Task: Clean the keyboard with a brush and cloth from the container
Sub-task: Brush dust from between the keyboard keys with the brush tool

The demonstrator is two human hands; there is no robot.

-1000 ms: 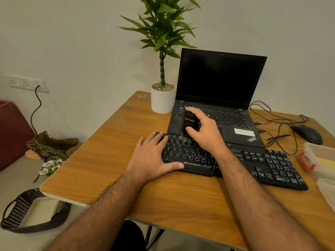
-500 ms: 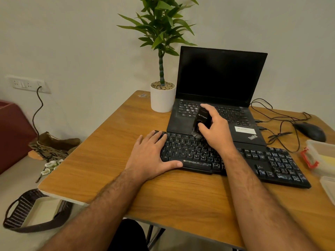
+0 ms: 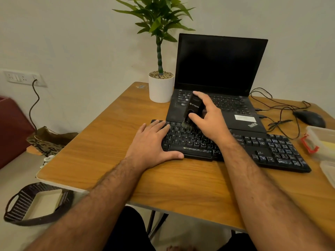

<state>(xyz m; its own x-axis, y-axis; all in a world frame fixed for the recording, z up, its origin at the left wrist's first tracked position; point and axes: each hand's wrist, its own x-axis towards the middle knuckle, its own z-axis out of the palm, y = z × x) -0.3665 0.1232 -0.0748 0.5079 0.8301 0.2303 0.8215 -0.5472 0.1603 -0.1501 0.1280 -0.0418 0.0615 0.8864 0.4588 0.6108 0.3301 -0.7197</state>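
Since a moment ago the right hand point(image 3: 208, 117) has carried the brush point(image 3: 192, 111) back leftward along the top rows of the keyboard point(image 3: 253, 147), fingers and thumb curled round its black body, bristles down on the keys. Meanwhile the left hand point(image 3: 152, 144) stays flat and spread on the keyboard's left end, thumb along the front edge. Nearby, the container point(image 3: 320, 142) sits at the counter's point(image 3: 108, 151) right edge, beyond the keyboard.
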